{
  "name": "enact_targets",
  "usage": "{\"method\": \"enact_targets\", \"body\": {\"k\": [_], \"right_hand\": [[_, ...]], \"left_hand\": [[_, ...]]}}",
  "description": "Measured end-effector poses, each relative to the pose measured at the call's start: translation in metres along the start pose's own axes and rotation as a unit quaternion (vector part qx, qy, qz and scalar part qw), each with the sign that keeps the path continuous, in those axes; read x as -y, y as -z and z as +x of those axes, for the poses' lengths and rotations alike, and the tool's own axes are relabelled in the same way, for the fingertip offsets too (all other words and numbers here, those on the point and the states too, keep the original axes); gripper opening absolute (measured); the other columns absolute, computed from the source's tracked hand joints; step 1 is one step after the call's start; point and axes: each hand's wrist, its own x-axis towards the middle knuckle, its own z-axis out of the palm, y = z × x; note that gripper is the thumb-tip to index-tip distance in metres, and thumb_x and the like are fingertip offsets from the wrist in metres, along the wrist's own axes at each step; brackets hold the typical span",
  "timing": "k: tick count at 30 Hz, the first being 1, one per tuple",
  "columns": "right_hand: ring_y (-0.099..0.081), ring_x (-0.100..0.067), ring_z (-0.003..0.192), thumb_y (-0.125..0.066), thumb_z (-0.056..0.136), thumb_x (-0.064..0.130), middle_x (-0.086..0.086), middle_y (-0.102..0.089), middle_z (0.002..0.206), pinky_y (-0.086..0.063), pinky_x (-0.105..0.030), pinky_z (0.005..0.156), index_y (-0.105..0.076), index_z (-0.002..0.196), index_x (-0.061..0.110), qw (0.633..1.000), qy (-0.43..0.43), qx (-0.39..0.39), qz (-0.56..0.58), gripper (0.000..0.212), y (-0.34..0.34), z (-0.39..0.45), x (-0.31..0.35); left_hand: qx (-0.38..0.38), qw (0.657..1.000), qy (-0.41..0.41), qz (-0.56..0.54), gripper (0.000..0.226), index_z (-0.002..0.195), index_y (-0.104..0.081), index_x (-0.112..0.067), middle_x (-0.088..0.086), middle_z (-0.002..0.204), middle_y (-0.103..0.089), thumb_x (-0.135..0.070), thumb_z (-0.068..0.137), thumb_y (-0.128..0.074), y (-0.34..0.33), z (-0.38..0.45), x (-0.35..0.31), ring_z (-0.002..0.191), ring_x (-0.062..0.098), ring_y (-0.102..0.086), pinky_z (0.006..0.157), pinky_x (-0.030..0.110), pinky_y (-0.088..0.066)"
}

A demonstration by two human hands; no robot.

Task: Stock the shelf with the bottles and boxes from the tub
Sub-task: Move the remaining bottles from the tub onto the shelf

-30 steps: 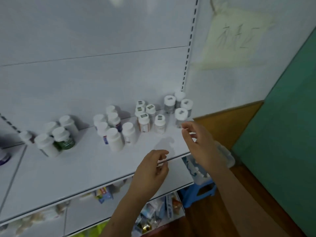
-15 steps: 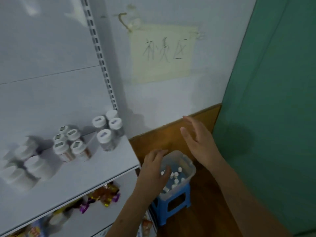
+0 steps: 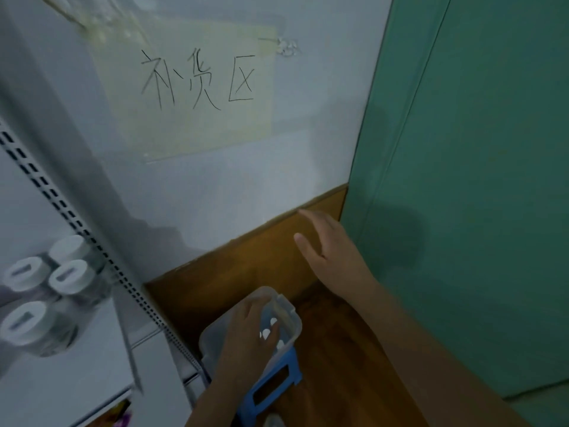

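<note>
Clear plastic tub (image 3: 215, 334) under left hand (image 3: 249, 337), right hand (image 3: 332, 251) above.

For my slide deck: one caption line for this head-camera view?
Left hand reaches into clear plastic tub on blue stool; open right hand hovers beside white-capped bottles on shelf.

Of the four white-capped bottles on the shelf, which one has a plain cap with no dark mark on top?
The rearmost bottle, nearest the slotted upright; its cap is plain, while the other three caps each show a dark mark.
</note>
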Motion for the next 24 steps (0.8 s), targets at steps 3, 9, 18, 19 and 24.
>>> {"method": "enact_targets", "body": {"k": [3, 9, 18, 19, 24], "right_hand": [[-0.034, -0.009, 0.137, -0.038, 0.102, 0.05, 0.004, -0.041, 0.149, -0.029, -0.028, 0.114, -0.036, 0.148, 0.021, 0.999, -0.015, 0.029, 0.001, 0.054, -0.025, 0.03, -0.019], [-0.034, -0.007, 0.135, -0.036, 0.101, 0.053, 0.005, -0.043, 0.147, -0.029, -0.024, 0.111, -0.038, 0.148, 0.023, 0.993, -0.005, 0.113, -0.016, 0.056, -0.056, 0.096, -0.038], [-0.041, -0.009, 0.13, -0.04, 0.102, 0.048, 0.005, -0.045, 0.142, -0.036, -0.026, 0.106, -0.04, 0.146, 0.023, 0.971, -0.048, 0.235, 0.005, 0.051, -0.146, 0.138, -0.091], [-0.042, -0.01, 0.13, -0.041, 0.102, 0.047, 0.004, -0.045, 0.142, -0.038, -0.027, 0.105, -0.04, 0.146, 0.022, 0.965, -0.049, 0.259, 0.004, 0.051, -0.16, 0.136, -0.099], [-0.044, -0.016, 0.131, -0.047, 0.101, 0.039, -0.001, -0.044, 0.145, -0.04, -0.032, 0.107, -0.039, 0.147, 0.017, 0.923, -0.078, 0.376, 0.005, 0.051, -0.232, 0.128, -0.149]], "left_hand": [[0.022, 0.999, 0.04, -0.025, 0.045, 0.139, -0.044, -0.028, -0.009, 0.136, -0.046, -0.036, 0.097, -0.056, -0.015, 0.031, 0.026, 0.114, 0.003, -0.044, 0.084, 0.008, -0.031], [0.043, 0.99, 0.119, -0.068, 0.039, 0.134, -0.048, -0.025, -0.007, 0.131, -0.049, -0.037, 0.097, -0.055, -0.03, 0.075, 0.073, 0.112, 0.007, -0.048, 0.089, 0.017, -0.036], [0.017, 0.962, 0.252, -0.1, 0.069, 0.133, -0.053, -0.011, 0.005, 0.127, -0.054, -0.058, 0.084, -0.042, -0.052, 0.066, 0.132, 0.113, 0.017, -0.052, 0.1, 0.038, -0.044], [0.017, 0.957, 0.271, -0.101, 0.071, 0.131, -0.055, -0.011, 0.007, 0.126, -0.055, -0.059, 0.081, -0.041, -0.056, 0.06, 0.138, 0.113, 0.019, -0.053, 0.1, 0.036, -0.044], [0.022, 0.924, 0.373, -0.086, 0.075, 0.128, -0.058, -0.01, 0.013, 0.122, -0.059, -0.059, 0.075, -0.04, -0.087, 0.037, 0.167, 0.11, 0.029, -0.059, 0.093, 0.035, -0.045]]}}
